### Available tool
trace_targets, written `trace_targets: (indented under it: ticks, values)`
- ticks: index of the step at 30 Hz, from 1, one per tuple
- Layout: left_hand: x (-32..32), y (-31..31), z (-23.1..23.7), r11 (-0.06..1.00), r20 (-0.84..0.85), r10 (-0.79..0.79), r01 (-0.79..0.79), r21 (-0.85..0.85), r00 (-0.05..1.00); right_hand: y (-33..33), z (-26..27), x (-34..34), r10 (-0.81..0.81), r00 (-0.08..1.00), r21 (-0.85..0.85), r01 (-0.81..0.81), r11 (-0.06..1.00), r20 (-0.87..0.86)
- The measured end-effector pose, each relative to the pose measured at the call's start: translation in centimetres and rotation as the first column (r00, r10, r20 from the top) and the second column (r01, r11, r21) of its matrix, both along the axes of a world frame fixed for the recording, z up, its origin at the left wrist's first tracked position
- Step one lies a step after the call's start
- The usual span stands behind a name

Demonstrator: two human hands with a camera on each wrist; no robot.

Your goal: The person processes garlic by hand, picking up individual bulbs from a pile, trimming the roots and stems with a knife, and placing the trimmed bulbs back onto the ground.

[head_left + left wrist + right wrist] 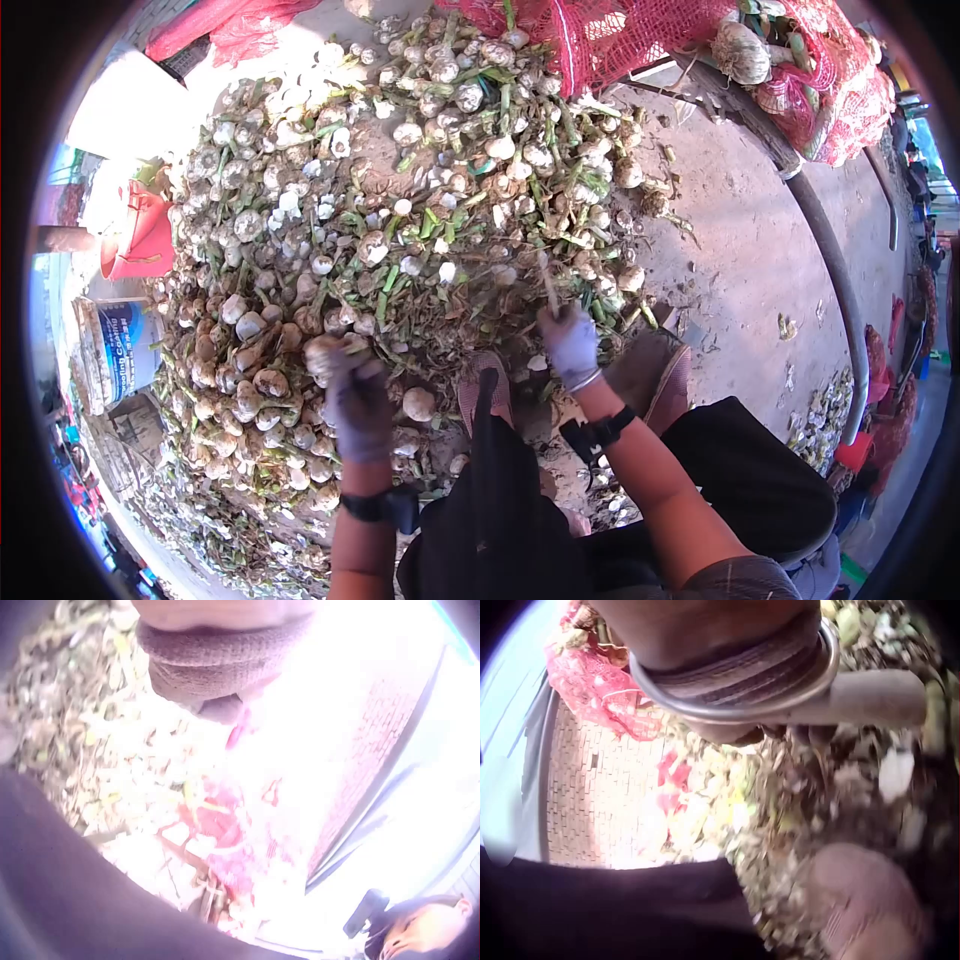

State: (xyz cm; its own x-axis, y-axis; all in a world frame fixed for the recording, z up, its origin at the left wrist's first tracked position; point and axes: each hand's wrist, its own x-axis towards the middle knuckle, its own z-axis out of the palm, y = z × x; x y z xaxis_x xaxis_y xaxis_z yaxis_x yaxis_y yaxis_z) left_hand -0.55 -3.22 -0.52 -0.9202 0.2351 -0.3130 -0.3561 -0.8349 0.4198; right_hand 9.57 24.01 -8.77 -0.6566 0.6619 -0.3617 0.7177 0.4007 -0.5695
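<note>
In the head view the gloved left hand (362, 405) grips a garlic bulb (322, 358) over the heap's lower middle. To its right, the gloved right hand (573, 348) is curled round a pale stick-like piece (549, 288) that points up and away. The right wrist view shows the right glove's cuff (742, 682), a curved metal band (727, 715) and a pale cylinder (877, 697); its fingers are mostly hidden. In the left wrist view, glare and the ribbed cuff (225, 664) hide the left fingers. A loose bulb (419, 404) lies right of the left hand.
Garlic bulbs with stalks (240, 370) spread widely across the ground. Red mesh sacks (640, 40) stand at the back, a red bucket (140, 235) and a white-blue bucket (125, 345) at left. A curved pole (835, 260) lies at right. Shoes (485, 385) are close below the hands.
</note>
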Motion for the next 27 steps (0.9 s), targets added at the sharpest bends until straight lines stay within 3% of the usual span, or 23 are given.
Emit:
trace_targets:
  ticks: [1, 3, 4, 6, 7, 8, 9, 10, 11, 12, 13, 16, 17, 18, 20, 21, 23, 26, 27]
  values:
    - [-0.3, -2.6, 0.4, 1.000, 0.049, 0.016, -0.017, 0.021, 0.999, 2.0, 0.6, -1.0, -0.043, 0.997, 0.259, 0.058, 0.964, -0.064]
    - [0.7, -5.4, 0.1, 0.999, 0.284, -0.008, 0.023, -0.046, 0.959, 6.0, -0.9, -2.5, -0.041, 0.999, 0.417, 0.036, 0.908, 0.004]
    - [1.1, -4.8, -0.6, 0.999, 0.282, -0.011, 0.024, -0.043, 0.959, 6.9, -1.2, -3.3, 0.004, 0.996, 0.412, -0.038, 0.911, 0.085]
    - [2.9, -2.1, -2.9, 0.956, 0.313, -0.224, 0.270, -0.115, 0.923, 8.0, -2.7, -4.8, 0.105, 0.976, 0.412, -0.177, 0.894, 0.192]
    - [2.9, -0.5, -3.7, 0.848, 0.219, -0.407, 0.456, -0.271, 0.887, 7.9, -2.0, -5.1, 0.113, 0.976, 0.414, -0.183, 0.892, 0.188]
    - [2.5, 1.3, -4.4, 0.683, 0.157, -0.583, 0.586, -0.437, 0.797, 7.6, -0.5, -5.3, 0.137, 0.984, 0.219, -0.159, 0.963, 0.115]
    - [2.2, 3.2, -4.7, 0.643, 0.105, -0.615, 0.574, -0.507, 0.781, 7.0, 1.2, -5.7, 0.147, 0.988, 0.011, -0.148, 0.989, 0.037]
    - [1.9, 5.0, -4.8, 0.603, 0.058, -0.644, 0.552, -0.575, 0.763, 5.6, 2.6, -4.9, 0.267, 0.955, 0.018, -0.267, 0.963, -0.127]
    - [1.3, 6.6, -4.6, 0.608, 0.062, -0.631, 0.542, -0.579, 0.774, 3.7, 6.1, -4.6, 0.371, 0.909, -0.086, -0.392, 0.916, -0.188]
    - [0.6, 7.9, -4.1, 0.559, 0.083, -0.733, 0.669, -0.490, 0.675, 1.3, 8.0, -3.6, 0.387, 0.835, -0.082, -0.451, 0.889, -0.392]
    - [0.3, 8.4, -3.6, 0.486, 0.088, -0.825, 0.779, -0.396, 0.558, 0.0, 9.0, -2.4, 0.379, 0.795, -0.132, -0.489, 0.862, -0.473]
    - [1.3, 8.5, -1.2, 0.524, -0.008, -0.799, 0.689, -0.500, 0.602, -0.3, 10.6, -0.7, 0.402, 0.765, -0.108, -0.517, 0.849, -0.503]
    - [1.3, 8.2, -1.3, 0.519, -0.005, -0.801, 0.691, -0.503, 0.599, -0.2, 10.9, -0.2, 0.505, 0.768, -0.037, -0.562, 0.826, -0.394]
    - [1.3, 8.0, -1.6, 0.530, -0.170, -0.792, 0.520, -0.670, 0.587, -0.2, 11.2, 0.0, 0.594, 0.757, 0.030, -0.611, 0.791, -0.272]
    - [1.5, 7.6, -2.1, 0.546, -0.462, -0.774, 0.086, -0.833, 0.433, -0.6, 12.6, -0.2, 0.653, 0.714, 0.119, -0.647, 0.753, -0.254]
    - [2.1, 7.4, -2.1, 0.546, -0.461, -0.775, 0.090, -0.833, 0.432, -0.8, 13.2, -0.4, 0.712, 0.664, 0.207, -0.681, 0.702, -0.230]
    - [3.0, 7.2, -1.9, 0.571, -0.131, -0.789, 0.636, -0.519, 0.600, -1.2, 13.6, -0.5, 0.726, 0.658, 0.236, -0.687, 0.687, -0.198]
    - [2.9, 7.4, -3.4, 0.540, -0.190, -0.796, 0.534, -0.651, 0.574, -1.1, 12.4, -0.3, 0.751, 0.641, 0.238, -0.713, 0.659, -0.160]
    - [3.0, 7.3, -4.1, 0.518, -0.211, -0.803, 0.478, -0.709, 0.557, -0.8, 11.3, -0.2, 0.720, 0.665, 0.196, -0.693, 0.694, -0.199]
